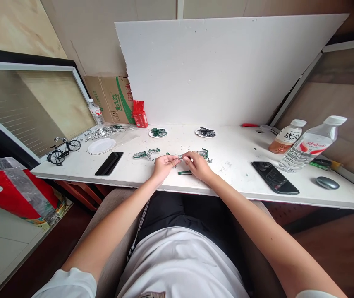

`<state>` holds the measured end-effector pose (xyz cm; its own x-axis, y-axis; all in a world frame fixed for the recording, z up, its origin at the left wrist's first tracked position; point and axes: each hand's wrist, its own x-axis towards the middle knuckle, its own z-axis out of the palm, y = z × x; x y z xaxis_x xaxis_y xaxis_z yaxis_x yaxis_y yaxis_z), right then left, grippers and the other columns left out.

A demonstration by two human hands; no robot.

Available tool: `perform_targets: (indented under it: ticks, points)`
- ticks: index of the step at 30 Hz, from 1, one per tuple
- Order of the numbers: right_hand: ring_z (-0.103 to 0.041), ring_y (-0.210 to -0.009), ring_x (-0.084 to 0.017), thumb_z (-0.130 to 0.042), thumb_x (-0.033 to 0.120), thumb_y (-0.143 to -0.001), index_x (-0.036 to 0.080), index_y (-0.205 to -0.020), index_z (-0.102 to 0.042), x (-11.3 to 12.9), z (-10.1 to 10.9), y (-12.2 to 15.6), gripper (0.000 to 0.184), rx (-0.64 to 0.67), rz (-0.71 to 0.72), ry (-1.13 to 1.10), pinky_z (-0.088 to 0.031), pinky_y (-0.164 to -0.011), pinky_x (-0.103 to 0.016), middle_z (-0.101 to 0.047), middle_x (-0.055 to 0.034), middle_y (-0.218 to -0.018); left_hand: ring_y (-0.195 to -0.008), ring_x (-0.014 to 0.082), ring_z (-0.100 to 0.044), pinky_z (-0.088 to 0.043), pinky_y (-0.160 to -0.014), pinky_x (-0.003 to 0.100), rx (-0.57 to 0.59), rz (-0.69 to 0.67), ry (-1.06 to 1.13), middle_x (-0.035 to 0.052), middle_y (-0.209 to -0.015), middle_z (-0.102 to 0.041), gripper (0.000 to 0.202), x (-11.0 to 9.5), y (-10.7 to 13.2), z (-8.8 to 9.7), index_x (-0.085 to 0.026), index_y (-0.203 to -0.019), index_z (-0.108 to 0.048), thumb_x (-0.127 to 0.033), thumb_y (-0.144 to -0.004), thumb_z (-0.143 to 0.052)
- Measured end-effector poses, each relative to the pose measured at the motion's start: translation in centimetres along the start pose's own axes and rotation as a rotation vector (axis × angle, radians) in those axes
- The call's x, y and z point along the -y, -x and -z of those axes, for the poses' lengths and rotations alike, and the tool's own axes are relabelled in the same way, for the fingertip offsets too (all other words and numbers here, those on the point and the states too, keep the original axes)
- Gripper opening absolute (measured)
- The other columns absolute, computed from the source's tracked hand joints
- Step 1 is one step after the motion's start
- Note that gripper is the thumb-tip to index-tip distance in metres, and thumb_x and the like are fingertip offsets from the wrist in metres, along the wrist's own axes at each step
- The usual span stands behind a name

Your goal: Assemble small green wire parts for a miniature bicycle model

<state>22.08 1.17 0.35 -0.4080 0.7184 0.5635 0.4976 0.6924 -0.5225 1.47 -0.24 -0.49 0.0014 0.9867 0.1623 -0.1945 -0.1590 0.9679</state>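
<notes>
My left hand (164, 167) and my right hand (197, 164) meet over the white table, fingertips pinched close together. A tiny part sits between them, too small to make out. Left of my hands lies a green model bicycle (146, 154). Just beyond my right hand are more green bicycle parts with a wheel (204, 154), partly covered by the hand. Below the fingers rests a small dark green strip-like piece (184, 173).
Small plates hold green parts (158, 132) and black parts (206, 132) at the back. A finished black model bicycle (63, 150), a white plate (101, 146) and a phone (109, 164) stand left. Another phone (275, 177), bottles (312, 145) and a mouse (327, 183) are right.
</notes>
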Motion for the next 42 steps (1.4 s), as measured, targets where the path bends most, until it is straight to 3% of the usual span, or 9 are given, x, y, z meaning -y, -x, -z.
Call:
perform_targets:
  ticks: [3, 9, 16, 23, 32, 42]
  points:
    - [-0.068, -0.099, -0.026, -0.044, 0.053, -0.112, 0.024, -0.128, -0.053, 0.03, -0.15, 0.25, 0.034, 0.011, 0.005, -0.025, -0.053, -0.085, -0.040, -0.070, -0.0120, -0.120, -0.097, 0.0292, -0.080, -0.059, -0.095, 0.044, -0.017, -0.003, 0.001, 0.0159, -0.096, -0.084, 0.043, -0.11, 0.05, -0.04, -0.013, -0.097, -0.079, -0.042, -0.071, -0.098]
    - [-0.065, -0.093, -0.025, -0.041, 0.050, -0.113, 0.025, -0.115, -0.050, -0.27, -0.35, 0.18, 0.026, -0.001, 0.015, -0.058, -0.052, -0.081, -0.040, -0.068, -0.0102, -0.111, -0.099, 0.0295, -0.080, -0.059, -0.097, 0.045, -0.019, 0.012, 0.003, 0.0168, -0.098, -0.084, 0.044, -0.33, 0.13, -0.06, -0.013, -0.098, -0.079, -0.041, -0.070, -0.099]
    - [-0.062, -0.082, -0.022, -0.046, 0.051, -0.112, 0.025, -0.105, -0.054, 0.38, -0.18, 0.00, 0.028, 0.004, -0.072, -0.115, -0.048, -0.075, -0.036, -0.070, -0.0055, -0.098, -0.099, 0.0300, -0.080, -0.058, -0.096, 0.045, 0.002, -0.004, -0.012, 0.0164, -0.098, -0.084, 0.044, -0.45, 0.28, -0.13, -0.013, -0.097, -0.079, -0.043, -0.070, -0.098]
    - [-0.062, -0.081, -0.022, -0.047, 0.055, -0.111, 0.025, -0.105, -0.060, 0.59, -0.12, -0.11, 0.033, -0.044, -0.051, -0.089, -0.047, -0.076, -0.037, -0.073, -0.0061, -0.099, -0.101, 0.0292, -0.080, -0.057, -0.094, 0.042, -0.016, -0.006, 0.010, 0.0155, -0.099, -0.085, 0.042, -0.55, 0.31, -0.20, -0.015, -0.098, -0.077, -0.042, -0.072, -0.097]
    - [-0.064, -0.085, -0.023, -0.046, 0.057, -0.111, 0.025, -0.107, -0.059, 0.06, -0.42, -0.20, 0.034, -0.060, -0.051, -0.080, -0.048, -0.074, -0.037, -0.072, -0.0072, -0.102, -0.100, 0.0273, -0.080, -0.057, -0.101, 0.044, -0.004, -0.010, 0.026, 0.0144, -0.099, -0.085, 0.043, -0.68, 0.40, -0.20, -0.015, -0.098, -0.078, -0.043, -0.072, -0.097]
    - [-0.062, -0.078, -0.021, -0.043, 0.054, -0.113, 0.025, -0.106, -0.060, 0.33, -0.18, -0.12, 0.035, 0.006, -0.053, -0.062, -0.046, -0.073, -0.036, -0.070, -0.0050, -0.095, -0.099, 0.0284, -0.079, -0.057, -0.094, 0.041, 0.006, -0.011, -0.007, 0.0163, -0.100, -0.084, 0.042, -0.45, 0.29, -0.05, -0.014, -0.099, -0.078, -0.042, -0.073, -0.096]
